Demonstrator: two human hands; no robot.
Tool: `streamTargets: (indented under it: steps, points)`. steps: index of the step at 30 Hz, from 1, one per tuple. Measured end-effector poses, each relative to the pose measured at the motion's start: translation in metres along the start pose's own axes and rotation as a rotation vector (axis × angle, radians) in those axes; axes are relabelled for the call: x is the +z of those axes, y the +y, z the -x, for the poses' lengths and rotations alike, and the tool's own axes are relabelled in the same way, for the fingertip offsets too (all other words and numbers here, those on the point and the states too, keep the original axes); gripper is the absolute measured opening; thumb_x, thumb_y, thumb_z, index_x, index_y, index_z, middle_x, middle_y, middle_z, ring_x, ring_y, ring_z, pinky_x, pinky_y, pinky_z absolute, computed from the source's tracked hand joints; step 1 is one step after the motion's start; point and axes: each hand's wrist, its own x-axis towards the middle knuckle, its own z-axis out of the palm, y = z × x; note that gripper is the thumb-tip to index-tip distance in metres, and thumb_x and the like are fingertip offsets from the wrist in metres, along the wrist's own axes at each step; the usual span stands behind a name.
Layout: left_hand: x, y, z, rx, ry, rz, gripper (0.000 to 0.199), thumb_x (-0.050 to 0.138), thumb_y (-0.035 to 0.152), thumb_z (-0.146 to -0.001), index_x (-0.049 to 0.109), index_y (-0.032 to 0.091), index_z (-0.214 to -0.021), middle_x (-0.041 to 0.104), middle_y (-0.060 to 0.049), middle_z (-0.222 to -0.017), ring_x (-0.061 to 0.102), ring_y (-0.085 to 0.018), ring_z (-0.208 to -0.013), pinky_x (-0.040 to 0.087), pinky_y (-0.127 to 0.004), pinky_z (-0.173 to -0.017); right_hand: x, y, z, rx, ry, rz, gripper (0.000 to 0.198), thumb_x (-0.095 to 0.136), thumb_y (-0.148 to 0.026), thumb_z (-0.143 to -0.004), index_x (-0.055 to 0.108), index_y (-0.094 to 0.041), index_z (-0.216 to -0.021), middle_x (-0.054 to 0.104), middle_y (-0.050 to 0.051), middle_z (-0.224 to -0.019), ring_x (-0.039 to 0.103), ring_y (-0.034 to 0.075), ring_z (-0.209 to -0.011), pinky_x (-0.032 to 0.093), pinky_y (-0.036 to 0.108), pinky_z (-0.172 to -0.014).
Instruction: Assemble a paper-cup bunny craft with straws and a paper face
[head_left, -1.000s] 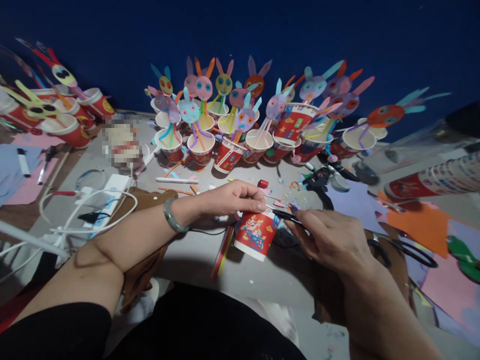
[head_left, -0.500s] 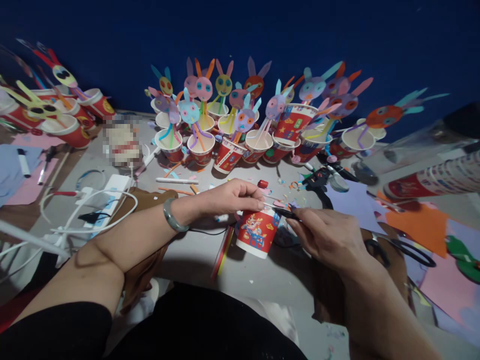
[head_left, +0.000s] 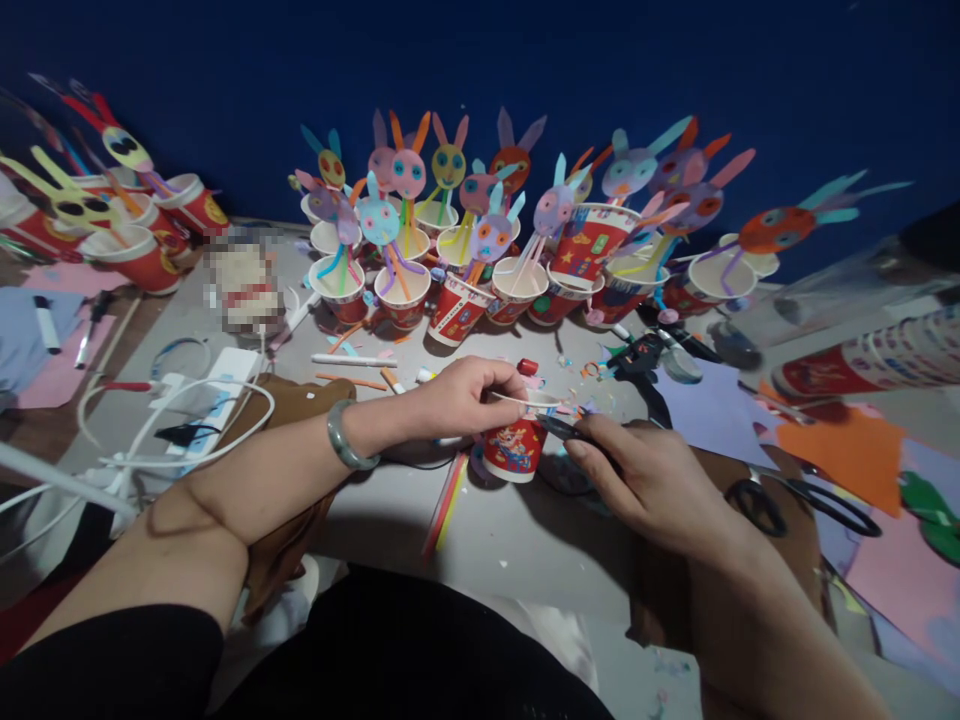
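My left hand (head_left: 486, 393), a bangle on its wrist, has thumb and fingers closed on the rim of a red patterned paper cup (head_left: 513, 450). The cup is almost upright, its cartoon picture facing me. My right hand (head_left: 637, 462) is closed around a slim black tool (head_left: 559, 428), whose far end lies at the cup's right side just under the rim. Most of that tool is hidden by my fingers, so its exact kind is unclear. Coloured paper strips (head_left: 448, 505) lie left of the cup.
Behind my hands stand several paper cups (head_left: 403, 300) with paper rabbit figures. On the left are a white power strip (head_left: 229, 385) and cables. At right lie black-handled scissors (head_left: 832, 505), purple paper (head_left: 709, 405), orange paper (head_left: 844, 455) and a stack of cups (head_left: 892, 350).
The cup has moved up and away from me and tipped more upright, so its opening shows. My right hand and the black tool have shifted slightly left and down along the cup's side.
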Motion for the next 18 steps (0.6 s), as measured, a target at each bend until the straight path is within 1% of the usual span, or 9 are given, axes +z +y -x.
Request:
streamTargets:
  steps: [5,11,15,18]
  points:
    - [0.0014,-0.0023,0.0019,0.046,-0.008,-0.076,0.012,0.058,0.025,-0.079,0.062,0.013,-0.078,0.06,0.001,-0.071,0.051,-0.009,-0.064,0.041,-0.022,-0.062,0.0015,0.0006,0.0009,0.003,-0.035,0.056,0.037,0.034,-0.042,-0.101,0.054,-0.019,-0.08,0.049,-0.002,-0.05,0.046,0.012,-0.042,0.026,0.027,-0.049]
    - [0.0009,-0.007,0.0019,0.126,-0.024,-0.184,0.012,0.057,0.025,-0.082,0.064,0.014,-0.081,0.063,0.0,-0.075,0.052,-0.01,-0.069,0.041,-0.024,-0.067,0.0005,0.0011,0.0011,-0.009,-0.053,0.058,0.038,0.034,-0.043,-0.101,0.056,-0.019,-0.081,0.053,-0.001,-0.052,0.05,0.013,-0.044,0.027,0.027,-0.05]
    - [0.0007,-0.0065,0.0019,0.134,-0.048,-0.225,0.011,0.057,0.024,-0.083,0.064,0.015,-0.082,0.063,0.0,-0.075,0.053,-0.011,-0.07,0.041,-0.024,-0.068,-0.0013,0.0015,0.0015,-0.017,-0.051,0.036,0.036,0.036,-0.042,-0.101,0.056,-0.02,-0.081,0.051,-0.002,-0.052,0.048,0.013,-0.044,0.027,0.028,-0.05]
    - [0.0011,-0.0057,0.0024,0.151,-0.054,-0.212,0.011,0.056,0.023,-0.084,0.063,0.015,-0.082,0.063,0.0,-0.075,0.054,-0.011,-0.071,0.042,-0.025,-0.069,-0.0022,0.0017,0.002,-0.015,-0.036,-0.009,0.035,0.037,-0.041,-0.101,0.054,-0.02,-0.079,0.049,-0.003,-0.052,0.046,0.012,-0.043,0.027,0.028,-0.05]
